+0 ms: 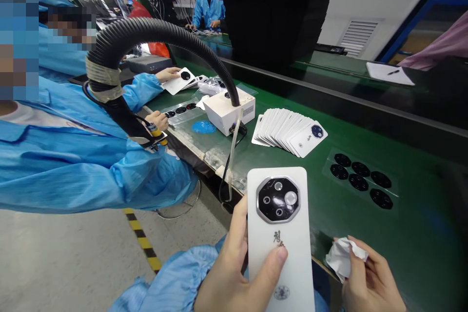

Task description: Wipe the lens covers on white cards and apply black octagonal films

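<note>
My left hand (241, 273) is closed round a white phone back cover (265, 243), its thumb lying across the outer face. The cover stands nearly upright towards me, with a dark, silver-rimmed octagonal camera window (278, 200) near its top. Dark lettering and a round emblem show below the window. At the lower right, my right hand (373, 278) pinches a crumpled white wipe (343, 257) above the table's front edge, apart from the cover. Beyond my hands, a fan of similar white covers (281, 131) lies beside a clear sheet with several black lens pieces (358, 182).
On the green table (420, 234) stands a white box (230, 112) beneath a black corrugated hose (161, 31). To the left, a co-worker in a blue smock (91, 156) holds another white cover (178, 81). Tall black trays (270, 24) are stacked behind.
</note>
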`<control>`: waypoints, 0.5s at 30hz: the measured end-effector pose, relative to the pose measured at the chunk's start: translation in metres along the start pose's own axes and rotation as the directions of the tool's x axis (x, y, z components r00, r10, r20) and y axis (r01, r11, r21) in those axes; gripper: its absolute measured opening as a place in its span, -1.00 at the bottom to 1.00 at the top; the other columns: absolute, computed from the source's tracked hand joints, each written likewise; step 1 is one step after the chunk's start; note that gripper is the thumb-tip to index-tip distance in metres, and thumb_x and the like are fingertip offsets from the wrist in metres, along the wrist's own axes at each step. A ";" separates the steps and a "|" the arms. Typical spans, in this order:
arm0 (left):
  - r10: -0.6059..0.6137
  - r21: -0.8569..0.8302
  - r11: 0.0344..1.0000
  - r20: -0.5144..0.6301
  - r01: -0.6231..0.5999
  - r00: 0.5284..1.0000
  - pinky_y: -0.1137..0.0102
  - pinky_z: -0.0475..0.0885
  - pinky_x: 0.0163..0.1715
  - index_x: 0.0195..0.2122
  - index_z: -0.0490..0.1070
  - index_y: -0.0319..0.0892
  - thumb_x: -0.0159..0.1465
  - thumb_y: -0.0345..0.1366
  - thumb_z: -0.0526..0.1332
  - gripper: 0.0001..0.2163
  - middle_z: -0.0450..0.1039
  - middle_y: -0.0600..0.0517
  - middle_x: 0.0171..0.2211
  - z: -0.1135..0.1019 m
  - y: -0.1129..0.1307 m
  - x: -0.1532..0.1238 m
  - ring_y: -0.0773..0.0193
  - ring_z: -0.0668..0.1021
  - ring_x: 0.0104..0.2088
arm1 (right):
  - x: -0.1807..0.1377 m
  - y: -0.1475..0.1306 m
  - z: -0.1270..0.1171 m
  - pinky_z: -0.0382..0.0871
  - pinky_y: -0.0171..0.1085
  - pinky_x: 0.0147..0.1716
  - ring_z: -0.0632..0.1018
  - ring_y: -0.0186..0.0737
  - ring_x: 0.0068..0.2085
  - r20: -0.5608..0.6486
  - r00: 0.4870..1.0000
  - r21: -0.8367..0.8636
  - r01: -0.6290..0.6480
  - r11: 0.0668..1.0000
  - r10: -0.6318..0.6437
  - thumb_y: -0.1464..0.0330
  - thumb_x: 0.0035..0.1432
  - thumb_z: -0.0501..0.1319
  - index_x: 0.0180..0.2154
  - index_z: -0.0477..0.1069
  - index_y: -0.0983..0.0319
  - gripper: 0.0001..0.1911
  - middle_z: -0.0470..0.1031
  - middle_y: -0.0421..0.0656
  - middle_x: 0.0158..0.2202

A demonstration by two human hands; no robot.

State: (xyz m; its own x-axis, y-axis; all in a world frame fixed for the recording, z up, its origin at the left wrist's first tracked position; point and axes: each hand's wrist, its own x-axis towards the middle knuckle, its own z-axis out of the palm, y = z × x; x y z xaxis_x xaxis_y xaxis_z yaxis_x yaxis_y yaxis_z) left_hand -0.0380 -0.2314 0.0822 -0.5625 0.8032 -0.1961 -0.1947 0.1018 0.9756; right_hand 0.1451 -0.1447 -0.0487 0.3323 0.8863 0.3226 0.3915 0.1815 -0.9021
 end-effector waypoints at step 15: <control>-0.079 -0.028 0.996 0.079 0.081 0.994 0.57 0.51 -0.19 0.37 0.04 -0.06 0.37 -0.11 0.18 -0.41 0.37 0.00 0.23 0.011 0.009 -0.003 0.13 0.53 0.12 | 0.011 -0.060 -0.001 0.30 -0.39 -0.57 0.48 -0.24 -0.39 0.180 0.983 0.172 -0.078 0.982 0.046 0.16 0.07 0.41 -0.42 0.47 0.27 -0.69 0.46 -0.08 -0.34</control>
State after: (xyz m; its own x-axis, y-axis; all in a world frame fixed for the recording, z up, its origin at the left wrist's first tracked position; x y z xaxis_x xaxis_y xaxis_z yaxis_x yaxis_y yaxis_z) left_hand -0.0289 -0.2263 0.0923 -0.4799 0.8368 -0.2637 -0.2619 0.1502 0.9533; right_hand 0.1262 -0.1462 0.0093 0.1899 0.9560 0.2236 0.2107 0.1828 -0.9603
